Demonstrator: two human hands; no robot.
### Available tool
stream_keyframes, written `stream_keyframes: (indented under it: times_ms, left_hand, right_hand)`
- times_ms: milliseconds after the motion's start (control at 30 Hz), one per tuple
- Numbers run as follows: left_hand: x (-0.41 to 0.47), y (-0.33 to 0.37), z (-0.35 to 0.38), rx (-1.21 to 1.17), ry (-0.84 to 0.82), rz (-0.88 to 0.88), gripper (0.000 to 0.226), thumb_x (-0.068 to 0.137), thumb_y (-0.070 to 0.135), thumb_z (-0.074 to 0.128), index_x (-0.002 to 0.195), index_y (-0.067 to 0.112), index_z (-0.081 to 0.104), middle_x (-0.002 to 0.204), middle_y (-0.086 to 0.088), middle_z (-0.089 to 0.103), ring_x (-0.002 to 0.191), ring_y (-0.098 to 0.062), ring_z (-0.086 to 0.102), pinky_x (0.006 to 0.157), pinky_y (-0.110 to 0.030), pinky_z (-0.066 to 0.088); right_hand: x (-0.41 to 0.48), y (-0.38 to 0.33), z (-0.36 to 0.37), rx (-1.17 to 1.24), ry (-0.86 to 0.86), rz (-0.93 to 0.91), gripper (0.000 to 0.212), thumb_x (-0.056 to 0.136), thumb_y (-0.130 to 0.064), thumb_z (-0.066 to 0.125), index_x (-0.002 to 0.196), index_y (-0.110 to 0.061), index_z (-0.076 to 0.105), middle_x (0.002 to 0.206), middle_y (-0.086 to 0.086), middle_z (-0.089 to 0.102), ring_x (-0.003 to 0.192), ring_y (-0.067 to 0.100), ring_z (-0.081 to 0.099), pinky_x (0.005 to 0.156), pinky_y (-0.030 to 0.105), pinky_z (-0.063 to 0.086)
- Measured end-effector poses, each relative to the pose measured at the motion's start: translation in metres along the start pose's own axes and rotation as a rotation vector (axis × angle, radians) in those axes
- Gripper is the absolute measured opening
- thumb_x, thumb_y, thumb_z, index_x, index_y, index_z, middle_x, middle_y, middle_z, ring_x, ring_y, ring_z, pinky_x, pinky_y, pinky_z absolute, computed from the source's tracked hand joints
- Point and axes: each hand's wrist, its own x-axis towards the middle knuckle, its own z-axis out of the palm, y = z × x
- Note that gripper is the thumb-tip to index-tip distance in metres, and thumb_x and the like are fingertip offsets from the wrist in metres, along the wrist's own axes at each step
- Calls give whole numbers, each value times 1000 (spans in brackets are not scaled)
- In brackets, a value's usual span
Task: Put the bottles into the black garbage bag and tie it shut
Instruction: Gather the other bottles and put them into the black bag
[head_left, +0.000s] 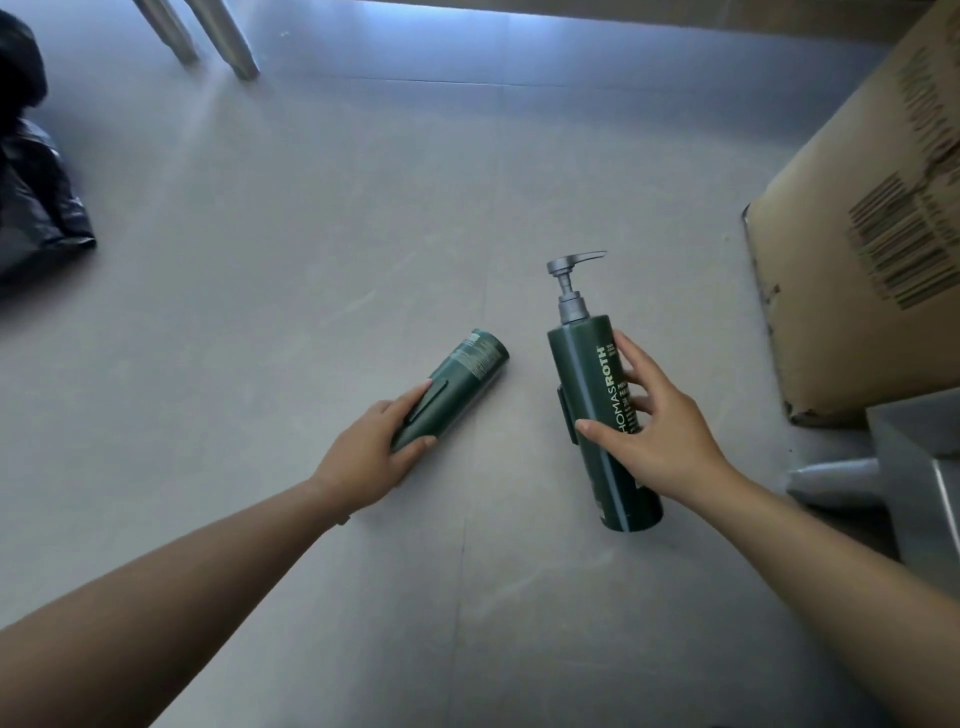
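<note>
Two dark green bottles lie on the grey floor. The left bottle (465, 375) has no pump showing and lies slanted, its flat end pointing up and right; my left hand (373, 451) wraps its near end. The right bottle (589, 384) has a grey pump head pointing away from me and pale lettering on its side. My right hand (657, 434) curls over its middle, thumb on the left side, fingers on the right. The black garbage bag (36, 192) lies crumpled at the far left edge, well apart from both hands.
A large cardboard box (872, 249) fills the right side. A grey metal piece (904, 473) sits below it at the right edge. Two metal legs (228, 41) stand at the top left. Open floor lies between the bottles and the bag.
</note>
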Motion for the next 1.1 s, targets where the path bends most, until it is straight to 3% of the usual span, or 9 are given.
stream_keyframes:
  times_ms: [200, 300, 433, 567, 700, 767, 867, 1000, 1100]
  left_hand:
    - [-16, 33, -56, -103, 125, -117, 59, 87, 43, 53, 136, 55, 23, 120, 2, 56, 88, -19, 57, 71, -32, 45]
    - [-60, 77, -104, -254, 176, -166, 60, 87, 40, 55, 132, 60, 21, 117, 9, 57, 84, -15, 58, 67, -31, 48]
    - [-132, 152, -203, -276, 149, -202, 61, 91, 37, 51, 132, 65, 16, 117, 14, 55, 71, -9, 59, 61, -33, 52]
    - [-198, 227, -310, -341, 123, -213, 60, 92, 34, 50, 135, 62, 19, 104, -1, 60, 42, -11, 54, 43, -33, 51]
    - [-268, 294, -428, -434, 166, -159, 60, 91, 32, 53, 134, 62, 24, 110, 16, 58, 56, -3, 59, 47, -19, 49]
    - [-301, 320, -480, -478, 188, -153, 60, 91, 31, 55, 131, 64, 25, 110, 30, 53, 73, -13, 62, 51, -14, 49]
    - [-343, 344, -547, -513, 235, -156, 58, 89, 33, 58, 128, 65, 30, 113, 21, 58, 81, -26, 65, 60, -23, 54]
    - [-399, 349, -613, -511, 364, -140, 55, 83, 41, 63, 124, 66, 36, 114, 10, 62, 93, 1, 60, 84, -25, 50]
    - [-440, 340, -653, -504, 463, -150, 55, 82, 43, 64, 122, 68, 35, 106, 22, 60, 89, 26, 46, 74, 0, 39]
  right_hand:
    - [-11, -47, -19, 17, 0, 51, 92, 71, -25, 80, 136, -58, 24, 108, -37, 41, 86, -29, 48, 62, -6, 37]
    - [-37, -104, -31, 45, 37, 94, 92, 70, -28, 80, 138, -55, 24, 108, -33, 42, 83, -31, 47, 61, -6, 36]
    - [-92, -212, -54, 112, 39, 156, 93, 70, -28, 80, 137, -57, 22, 103, -40, 38, 83, -34, 45, 59, -8, 35]
    - [-152, -334, -83, 183, 36, 188, 91, 72, -25, 79, 136, -59, 24, 102, -42, 38, 82, -33, 47, 59, -7, 35]
    - [-208, -469, -115, 194, 19, 158, 89, 72, -25, 79, 134, -60, 26, 103, -40, 41, 83, -31, 49, 60, -7, 35]
    - [-228, -533, -127, 199, 7, 114, 87, 73, -23, 79, 135, -56, 28, 105, -38, 42, 85, -32, 47, 62, -7, 35]
    - [-249, -619, -134, 195, -14, 24, 85, 72, -21, 78, 138, -48, 32, 109, -33, 47, 88, -28, 50, 65, -5, 37]
    - [-274, -708, -127, 225, -59, -84, 82, 73, -15, 77, 132, -54, 35, 109, -20, 57, 84, -10, 62, 64, 3, 45]
    - [-292, -756, -108, 244, -92, -157, 82, 73, -15, 77, 122, -65, 34, 109, -16, 60, 79, 0, 67, 61, 9, 49]
